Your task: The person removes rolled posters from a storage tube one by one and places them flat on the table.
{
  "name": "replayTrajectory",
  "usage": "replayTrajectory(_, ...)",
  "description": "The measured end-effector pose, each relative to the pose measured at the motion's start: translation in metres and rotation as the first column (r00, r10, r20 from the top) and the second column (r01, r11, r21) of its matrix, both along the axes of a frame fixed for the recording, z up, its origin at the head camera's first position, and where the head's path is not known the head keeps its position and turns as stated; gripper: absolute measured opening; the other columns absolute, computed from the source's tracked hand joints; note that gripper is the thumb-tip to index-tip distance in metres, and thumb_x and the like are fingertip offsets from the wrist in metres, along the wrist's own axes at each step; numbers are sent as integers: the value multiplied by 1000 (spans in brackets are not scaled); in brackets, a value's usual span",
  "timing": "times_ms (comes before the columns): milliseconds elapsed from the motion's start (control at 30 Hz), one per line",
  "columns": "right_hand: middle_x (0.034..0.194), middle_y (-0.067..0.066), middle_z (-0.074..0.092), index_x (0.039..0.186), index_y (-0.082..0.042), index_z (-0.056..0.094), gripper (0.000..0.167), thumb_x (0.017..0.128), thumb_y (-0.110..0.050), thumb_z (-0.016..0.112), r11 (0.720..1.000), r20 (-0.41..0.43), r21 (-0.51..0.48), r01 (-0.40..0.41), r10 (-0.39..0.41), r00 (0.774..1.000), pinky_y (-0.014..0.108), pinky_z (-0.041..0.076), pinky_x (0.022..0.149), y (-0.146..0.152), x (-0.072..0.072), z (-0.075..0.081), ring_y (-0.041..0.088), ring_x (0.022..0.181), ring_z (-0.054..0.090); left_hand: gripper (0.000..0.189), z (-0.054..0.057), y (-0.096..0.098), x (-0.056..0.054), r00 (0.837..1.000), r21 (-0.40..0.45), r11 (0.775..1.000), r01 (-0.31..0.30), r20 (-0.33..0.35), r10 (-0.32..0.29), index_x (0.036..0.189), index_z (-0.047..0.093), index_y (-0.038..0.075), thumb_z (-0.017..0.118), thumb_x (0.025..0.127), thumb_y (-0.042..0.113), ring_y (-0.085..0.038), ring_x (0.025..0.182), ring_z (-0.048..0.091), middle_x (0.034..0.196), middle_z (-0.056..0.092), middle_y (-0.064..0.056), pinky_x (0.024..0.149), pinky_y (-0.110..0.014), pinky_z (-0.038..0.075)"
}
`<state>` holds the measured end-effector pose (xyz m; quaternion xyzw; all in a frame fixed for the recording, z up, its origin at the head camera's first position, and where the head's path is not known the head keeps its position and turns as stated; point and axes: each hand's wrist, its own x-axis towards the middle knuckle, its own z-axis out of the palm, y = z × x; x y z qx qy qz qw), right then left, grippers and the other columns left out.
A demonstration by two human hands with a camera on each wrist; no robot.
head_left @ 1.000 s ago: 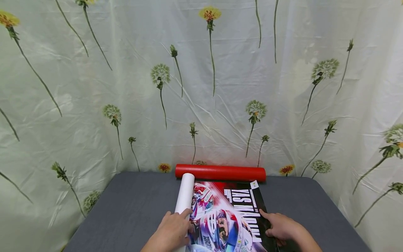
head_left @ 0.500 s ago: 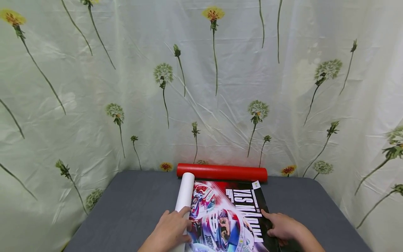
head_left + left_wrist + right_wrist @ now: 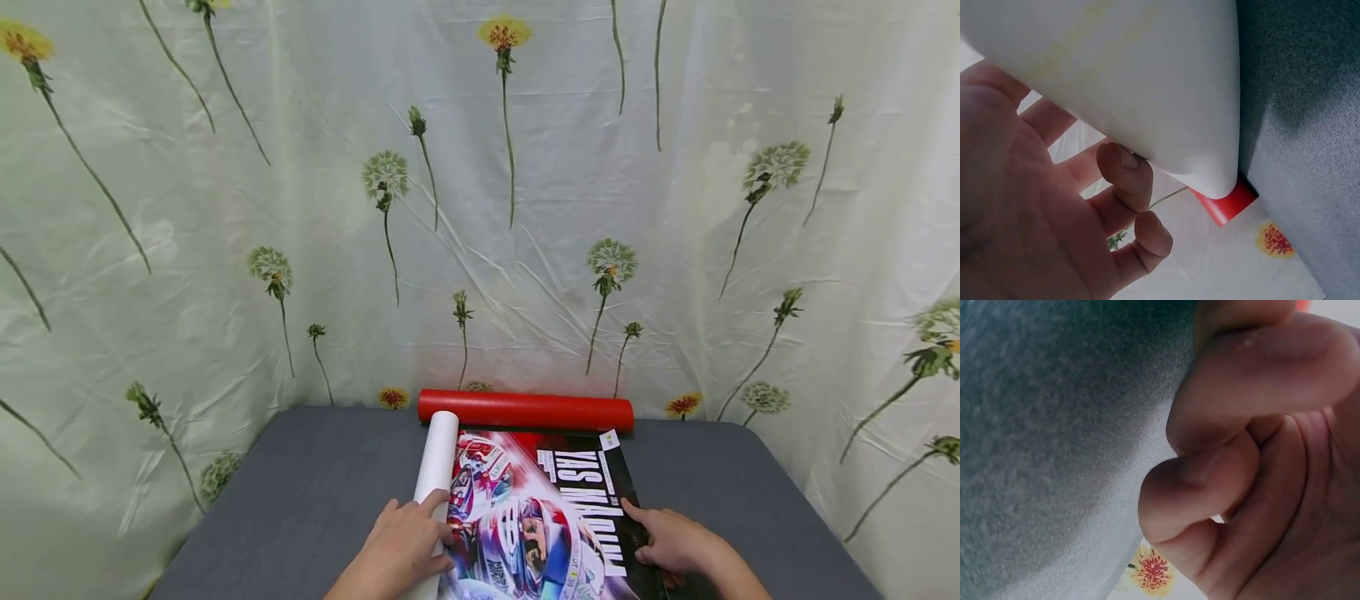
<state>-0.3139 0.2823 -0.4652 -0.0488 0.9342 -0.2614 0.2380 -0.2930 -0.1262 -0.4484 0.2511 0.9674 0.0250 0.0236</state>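
A glossy poster [image 3: 525, 517], printed with a racing driver's helmet and large white lettering, lies partly unrolled on the grey table. Its left side is still curled into a white roll [image 3: 437, 458]. Over this roll lies my left hand [image 3: 405, 542], fingers spread and loosely bent; the left wrist view shows fingertips along the roll's [image 3: 1166, 94] edge. At the poster's black right edge, my right hand [image 3: 675, 537] holds the sheet, index finger and thumb on it. Its other fingers are curled under in the right wrist view, where the poster is hidden.
A red tube [image 3: 525, 410] lies across the back of the table, just behind the poster's far edge. The grey tabletop [image 3: 322, 475] reaches back to a pale curtain [image 3: 480, 250] printed with dandelions.
The white roll and my left hand have shifted slightly left, baring a little more of the poster's printed side. My right hand stays at the right edge.
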Motion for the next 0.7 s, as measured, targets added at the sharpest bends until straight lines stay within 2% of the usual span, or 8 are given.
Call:
replayTrajectory(133, 62, 9, 65, 158, -2, 48, 71, 93, -5, 75, 1000, -1, 13, 10, -10, 1000, 28, 47, 47, 1, 0, 0, 13, 42, 57, 13, -1, -2, 1, 1000, 5, 1000, 18, -17, -18, 97, 84, 35, 85, 87, 42, -14, 77, 57, 142, 64, 1, 67, -35, 34)
replayTrajectory(267, 74, 11, 68, 158, -3, 48, 71, 92, -5, 76, 1000, -3, 9, 19, -19, 1000, 28, 47, 46, 3, 0, 0, 14, 43, 58, 13, 0, -5, 1, 1000, 14, 999, 28, 0, -28, 102, 83, 34, 81, 90, 39, -13, 74, 53, 147, 63, 1, 65, -34, 33)
replayTrajectory(367, 82, 11, 68, 159, -4, 48, 71, 93, -5, 75, 1000, 13, 8, 20, -21, 1000, 28, 47, 46, 4, -1, 0, 14, 44, 58, 15, 0, -5, 1, 1000, 18, 1000, 16, 14, -16, 103, 83, 34, 80, 91, 43, -14, 76, 55, 147, 62, 0, 66, -35, 35)
replayTrajectory(500, 78, 12, 68, 160, -5, 46, 71, 94, -6, 74, 999, 43, 19, 26, -26, 999, 28, 48, 49, 6, -2, 0, 14, 45, 57, 20, 1, -4, 0, 1000, 29, 999, -21, 24, 20, 100, 82, 33, 83, 87, 49, -17, 82, 61, 145, 62, -1, 68, -36, 38)
replayTrajectory(600, 75, 10, 67, 160, -5, 46, 71, 95, -7, 74, 999, 50, 23, 26, -27, 998, 28, 48, 49, 7, -2, 1, 13, 45, 57, 19, 0, -4, -1, 999, 34, 999, -30, 14, 29, 98, 82, 33, 86, 85, 46, -17, 82, 62, 143, 62, -2, 67, -35, 37)
replayTrajectory(700, 82, 10, 67, 160, -5, 46, 72, 94, -7, 74, 999, 51, 21, 27, -29, 998, 29, 48, 49, 8, -2, 1, 14, 45, 57, 12, -1, -6, 0, 1000, 37, 999, -18, 0, 18, 97, 82, 34, 86, 86, 40, -16, 78, 60, 145, 62, -2, 65, -33, 34)
